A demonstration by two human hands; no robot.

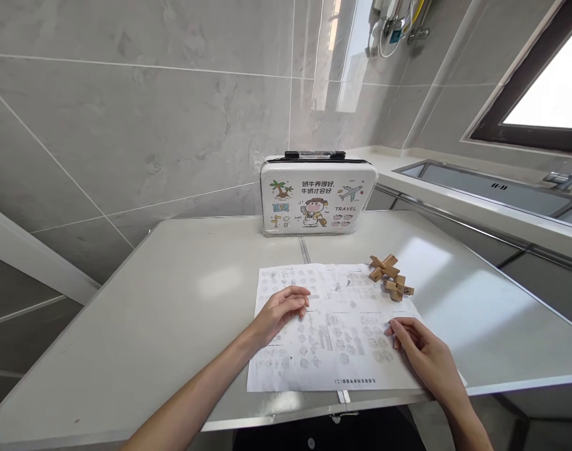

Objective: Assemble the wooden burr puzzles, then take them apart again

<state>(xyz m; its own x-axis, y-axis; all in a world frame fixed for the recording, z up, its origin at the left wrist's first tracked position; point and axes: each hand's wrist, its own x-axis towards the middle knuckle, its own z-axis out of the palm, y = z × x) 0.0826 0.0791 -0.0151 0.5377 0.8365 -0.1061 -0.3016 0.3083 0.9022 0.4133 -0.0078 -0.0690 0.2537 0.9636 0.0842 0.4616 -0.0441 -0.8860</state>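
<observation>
"How was the left hand (pixel 283 309)?"
"Just below centre frame, on the printed sheet (pixel 292 379) — its grip relaxed, fingers slightly spread."
"And the right hand (pixel 424 354)?"
"Lower right, at the sheet's right side, fingers curled — I couldn't tell whether that grip was pinched."
"Beyond them?"
"Two clusters of wooden blocks (pixel 384 269), right of centre, by the sheet's upper right corner; farther up, the white case (pixel 318 197) stood on the counter (pixel 173 313)."

Smooth wooden pieces (pixel 398 289), matt paper (pixel 335 326)

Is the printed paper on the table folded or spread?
Spread: the paper lies flat on the table, its print showing between the left hand and right hand.
</observation>
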